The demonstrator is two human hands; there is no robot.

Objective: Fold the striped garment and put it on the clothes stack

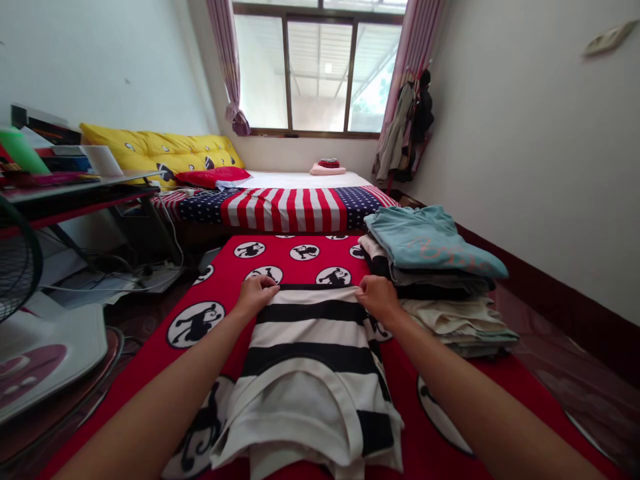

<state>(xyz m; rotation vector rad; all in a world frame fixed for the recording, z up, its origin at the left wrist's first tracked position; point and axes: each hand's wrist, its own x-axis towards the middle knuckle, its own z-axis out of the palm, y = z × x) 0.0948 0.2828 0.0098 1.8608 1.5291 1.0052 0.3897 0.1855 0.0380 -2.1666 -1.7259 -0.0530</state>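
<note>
A black-and-white striped T-shirt [310,340] lies on the red cloth [235,267] with the monkey print, its white neckline toward me. At its far left corner, my left hand [256,293] pinches the edge between thumb and fingers. My right hand [377,298] is closed on the far right corner in the same way. Between the two hands the far edge runs fairly straight. Just right of my right hand stands a stack of folded clothes, topped by a light blue garment [430,237], with beige folded clothes [455,320] in front of it.
A bed with a flag-patterned cover [290,208] stands beneath the window. On the left are a cluttered desk [80,187], part of a fan [17,267] and a white plastic seat [55,360]. Clothes [407,127] hang by the right wall.
</note>
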